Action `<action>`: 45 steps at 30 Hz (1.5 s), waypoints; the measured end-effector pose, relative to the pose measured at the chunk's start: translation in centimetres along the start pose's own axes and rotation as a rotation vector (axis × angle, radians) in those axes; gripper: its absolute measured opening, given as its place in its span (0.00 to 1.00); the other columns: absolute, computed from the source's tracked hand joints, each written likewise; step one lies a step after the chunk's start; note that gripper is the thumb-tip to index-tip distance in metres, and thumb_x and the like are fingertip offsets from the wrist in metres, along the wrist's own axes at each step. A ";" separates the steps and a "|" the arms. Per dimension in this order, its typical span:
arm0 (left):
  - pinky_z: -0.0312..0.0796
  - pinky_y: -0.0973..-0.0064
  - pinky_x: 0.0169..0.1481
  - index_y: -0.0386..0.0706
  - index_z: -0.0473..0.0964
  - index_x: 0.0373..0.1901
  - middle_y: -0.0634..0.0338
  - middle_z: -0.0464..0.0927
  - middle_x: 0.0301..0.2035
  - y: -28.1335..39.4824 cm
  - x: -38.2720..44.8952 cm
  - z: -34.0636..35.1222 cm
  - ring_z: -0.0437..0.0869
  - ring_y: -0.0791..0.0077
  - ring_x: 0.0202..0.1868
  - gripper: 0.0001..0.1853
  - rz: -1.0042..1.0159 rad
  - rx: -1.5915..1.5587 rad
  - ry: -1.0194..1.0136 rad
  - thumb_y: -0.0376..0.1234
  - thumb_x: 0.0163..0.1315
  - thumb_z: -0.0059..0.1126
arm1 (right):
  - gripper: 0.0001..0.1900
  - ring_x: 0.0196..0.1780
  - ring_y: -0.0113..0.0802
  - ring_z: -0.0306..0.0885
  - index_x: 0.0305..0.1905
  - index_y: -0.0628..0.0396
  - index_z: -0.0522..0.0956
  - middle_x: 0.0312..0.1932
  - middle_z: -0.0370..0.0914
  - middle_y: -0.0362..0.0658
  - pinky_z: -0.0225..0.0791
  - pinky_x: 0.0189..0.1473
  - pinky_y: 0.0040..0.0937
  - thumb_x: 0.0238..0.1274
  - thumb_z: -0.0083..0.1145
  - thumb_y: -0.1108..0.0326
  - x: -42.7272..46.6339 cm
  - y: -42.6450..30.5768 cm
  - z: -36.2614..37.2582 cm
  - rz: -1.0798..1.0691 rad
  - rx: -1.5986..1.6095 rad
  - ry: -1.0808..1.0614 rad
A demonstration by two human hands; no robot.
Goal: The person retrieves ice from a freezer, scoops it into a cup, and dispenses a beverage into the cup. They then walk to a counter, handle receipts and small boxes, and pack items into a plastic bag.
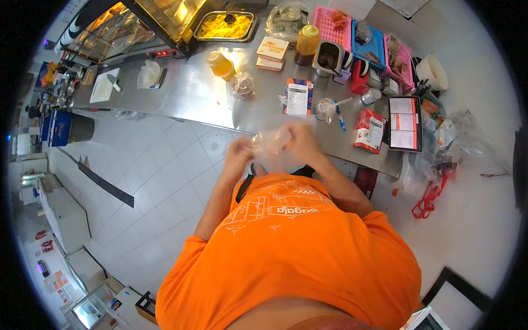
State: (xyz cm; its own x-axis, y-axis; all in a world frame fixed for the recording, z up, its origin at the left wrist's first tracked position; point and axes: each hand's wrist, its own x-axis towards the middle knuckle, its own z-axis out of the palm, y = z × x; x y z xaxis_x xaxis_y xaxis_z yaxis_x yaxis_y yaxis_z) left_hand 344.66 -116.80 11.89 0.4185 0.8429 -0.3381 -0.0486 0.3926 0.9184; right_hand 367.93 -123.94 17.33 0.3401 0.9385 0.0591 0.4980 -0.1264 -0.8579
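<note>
A clear plastic bag (271,141) is stretched between my two hands in front of my waist, by the steel counter's front edge. My left hand (239,153) pinches its left side, and my right hand (302,142) grips it near the upper right. Motion blurs the bag and the fingers, so its contents are unclear. Just beyond lies a blue and orange packet (298,97) bearing a printed slip. A knotted clear bag (325,109) and a blue pen (340,117) are right of the packet. Farther right, a red box (370,131) also carries a printed slip.
On the steel counter (185,90) stand sauce bottles (307,44), small cartons (272,48) and a tray of yellow food (225,25). A tablet (405,123) is at right. A knife (113,82) lies on a white cutting board (104,86) beyond a scale (158,78).
</note>
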 end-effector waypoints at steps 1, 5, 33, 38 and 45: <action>0.75 0.76 0.41 0.41 0.67 0.27 0.65 0.76 0.32 0.6 0.9 -3.1 0.77 0.78 0.37 0.11 0.123 0.078 0.288 0.25 0.64 0.62 | 0.05 0.31 0.35 0.82 0.39 0.61 0.79 0.29 0.83 0.47 0.73 0.36 0.34 0.59 0.61 0.72 0.6 0.0 -0.2 0.133 -0.238 0.333; 0.76 0.72 0.44 0.42 0.67 0.32 0.61 0.75 0.33 1.4 4.2 -8.9 0.79 0.71 0.37 0.07 0.199 -0.267 0.375 0.26 0.67 0.55 | 0.08 0.33 0.43 0.84 0.43 0.58 0.78 0.30 0.83 0.47 0.74 0.37 0.38 0.60 0.59 0.70 0.8 1.7 0.1 0.090 -0.267 0.268; 0.75 0.61 0.40 0.42 0.75 0.43 0.54 0.82 0.42 2.6 4.3 -6.3 0.85 0.53 0.38 0.10 0.403 1.491 -0.341 0.26 0.60 0.60 | 0.13 0.36 0.50 0.81 0.49 0.55 0.81 0.35 0.81 0.53 0.75 0.42 0.42 0.59 0.59 0.72 -3.2 -0.9 6.3 0.489 -0.215 0.112; 0.73 0.73 0.41 0.34 0.75 0.48 0.51 0.77 0.45 5.5 5.8 -6.8 0.79 0.69 0.44 0.12 0.831 0.700 0.179 0.27 0.64 0.54 | 0.15 0.40 0.50 0.80 0.51 0.52 0.82 0.44 0.83 0.51 0.72 0.41 0.42 0.57 0.63 0.68 -5.1 -2.8 3.5 -0.136 -0.210 0.672; 0.77 0.67 0.41 0.37 0.80 0.38 0.55 0.81 0.34 4.5 6.3 -8.3 0.84 0.61 0.36 0.03 0.373 0.970 -0.586 0.26 0.64 0.60 | 0.17 0.45 0.41 0.79 0.52 0.60 0.81 0.46 0.82 0.50 0.73 0.47 0.35 0.58 0.67 0.67 -5.9 2.8 1.6 0.253 0.072 -0.068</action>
State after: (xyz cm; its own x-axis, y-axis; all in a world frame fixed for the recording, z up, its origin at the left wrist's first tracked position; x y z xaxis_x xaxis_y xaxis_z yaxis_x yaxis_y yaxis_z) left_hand 339.51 -106.68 12.23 0.8866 0.4508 -0.1038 0.3451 -0.4951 0.7974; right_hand 366.08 -129.31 13.74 0.3908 0.8998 -0.1939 0.3449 -0.3385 -0.8755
